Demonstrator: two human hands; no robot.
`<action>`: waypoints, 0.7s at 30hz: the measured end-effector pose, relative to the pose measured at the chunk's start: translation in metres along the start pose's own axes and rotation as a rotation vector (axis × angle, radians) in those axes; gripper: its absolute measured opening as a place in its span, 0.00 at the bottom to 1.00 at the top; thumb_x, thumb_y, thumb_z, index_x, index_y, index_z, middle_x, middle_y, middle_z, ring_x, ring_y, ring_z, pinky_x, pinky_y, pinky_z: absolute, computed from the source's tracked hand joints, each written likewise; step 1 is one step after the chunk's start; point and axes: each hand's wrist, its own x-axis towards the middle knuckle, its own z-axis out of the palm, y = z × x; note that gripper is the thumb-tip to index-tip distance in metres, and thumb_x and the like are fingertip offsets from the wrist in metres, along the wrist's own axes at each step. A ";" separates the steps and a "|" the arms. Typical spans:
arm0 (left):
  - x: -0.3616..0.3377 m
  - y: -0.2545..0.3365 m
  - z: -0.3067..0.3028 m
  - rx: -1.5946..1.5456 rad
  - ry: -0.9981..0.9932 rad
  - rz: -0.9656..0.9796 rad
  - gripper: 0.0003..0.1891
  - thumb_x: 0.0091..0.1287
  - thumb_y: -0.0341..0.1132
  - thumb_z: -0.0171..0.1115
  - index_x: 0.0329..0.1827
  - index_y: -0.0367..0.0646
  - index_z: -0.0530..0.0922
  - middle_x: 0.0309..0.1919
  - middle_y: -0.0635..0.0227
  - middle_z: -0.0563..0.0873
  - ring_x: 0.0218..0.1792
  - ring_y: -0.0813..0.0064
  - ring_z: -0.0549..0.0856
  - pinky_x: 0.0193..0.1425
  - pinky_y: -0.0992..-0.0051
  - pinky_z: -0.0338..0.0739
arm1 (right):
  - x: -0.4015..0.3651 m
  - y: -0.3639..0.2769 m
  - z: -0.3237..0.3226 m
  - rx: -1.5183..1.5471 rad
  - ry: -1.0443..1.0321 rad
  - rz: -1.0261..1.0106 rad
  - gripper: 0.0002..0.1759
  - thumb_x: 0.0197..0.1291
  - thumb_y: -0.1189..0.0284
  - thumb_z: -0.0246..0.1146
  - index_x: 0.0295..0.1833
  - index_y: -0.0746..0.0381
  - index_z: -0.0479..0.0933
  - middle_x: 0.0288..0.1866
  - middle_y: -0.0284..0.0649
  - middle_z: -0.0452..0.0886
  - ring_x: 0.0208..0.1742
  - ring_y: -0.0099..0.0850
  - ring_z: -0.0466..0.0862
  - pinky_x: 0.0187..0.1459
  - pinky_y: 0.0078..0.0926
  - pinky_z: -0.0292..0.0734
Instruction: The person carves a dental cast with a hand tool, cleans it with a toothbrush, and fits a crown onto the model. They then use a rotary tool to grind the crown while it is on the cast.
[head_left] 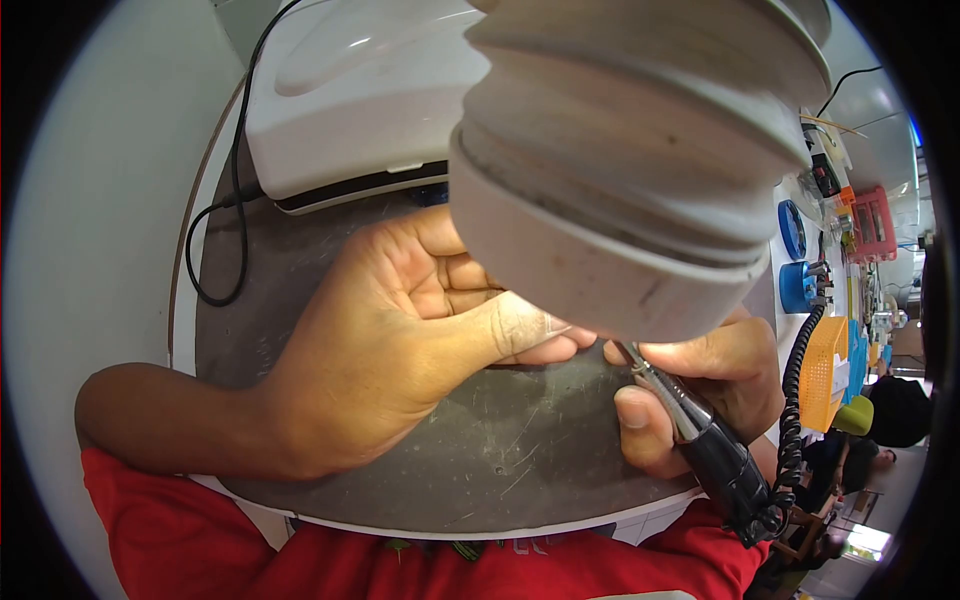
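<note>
My right hand (pixel 735 375) is closed around a rotary handpiece (pixel 700 430), which has a metal front, a black rear body and a black coiled cord (pixel 790 390). The handpiece slants up and left, and its tip goes out of sight beneath a white ribbed hose-like piece (pixel 640 150). Facing it, my left hand (pixel 400 330) has its thumb stretched over curled fingers, in a pinch close to the handpiece tip. Whatever those fingertips hold is hidden by the ribbed piece's wide rim.
Behind my left hand stands a white machine housing (pixel 370 110), with a black cable (pixel 240 200) looping beside it. Along the right are a blue holder (pixel 797 287), an orange basket (pixel 824 370) and a red basket (pixel 875 225). Other people sit at the far right.
</note>
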 end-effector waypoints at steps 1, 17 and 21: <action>0.000 0.000 0.000 0.000 0.006 0.001 0.15 0.66 0.23 0.57 0.55 0.29 0.73 0.48 0.53 0.81 0.48 0.68 0.83 0.55 0.77 0.80 | 0.000 0.002 -0.001 -0.004 -0.006 0.000 0.16 0.53 0.83 0.63 0.49 0.71 0.74 0.47 0.37 0.79 0.47 0.15 0.77 0.47 0.04 0.70; 0.000 -0.002 0.000 -0.032 -0.011 0.037 0.14 0.66 0.23 0.56 0.54 0.29 0.73 0.48 0.53 0.81 0.48 0.68 0.84 0.56 0.77 0.80 | 0.001 -0.001 -0.004 -0.013 -0.040 0.071 0.16 0.53 0.82 0.64 0.48 0.71 0.73 0.46 0.38 0.79 0.47 0.19 0.77 0.48 0.09 0.70; -0.001 -0.001 -0.001 -0.029 -0.017 0.035 0.14 0.66 0.23 0.56 0.54 0.29 0.74 0.48 0.53 0.81 0.48 0.68 0.84 0.56 0.77 0.79 | 0.001 -0.002 -0.005 -0.014 -0.044 0.073 0.16 0.52 0.81 0.64 0.48 0.71 0.73 0.46 0.39 0.79 0.47 0.20 0.78 0.48 0.10 0.70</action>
